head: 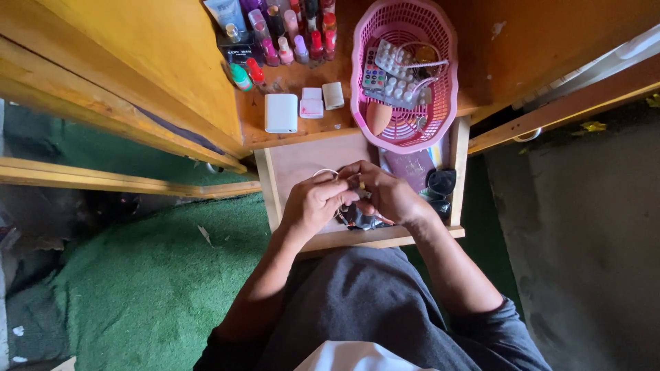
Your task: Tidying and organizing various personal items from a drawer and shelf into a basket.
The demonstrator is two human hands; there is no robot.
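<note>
Green carpet (144, 275) covered the floor below a yellow wooden desk (302, 130) whose shallow drawer (302, 161) stood pulled open over the person's lap. Both hands met above that drawer: the left hand (313, 205) and the right hand (390, 194) had their fingers (347, 196) curled together around one thin pale ring-shaped piece (326, 172), its loop showing just above the left knuckles; a slim stick-like part poked out beneath the right hand, too small to identify. Under the hands lay one crumpled dark item (361, 220), and just right of them one maroon booklet (410, 167) and two small dark rounded objects (441, 181) sat in the drawer. Beyond the drawer's back edge, on the desk top, stood three little white boxes (281, 113), the largest on the left. Beside them, overhanging the edge, was one pink plastic basket (443, 89) that held one orange egg-shaped sponge (377, 117), blister packs of pills (399, 75) and a small palette; the count of packs could not be made out. Farther back, a cluster of small nail polish bottles (302, 41) stood in rows, too crowded to count exactly.
</note>
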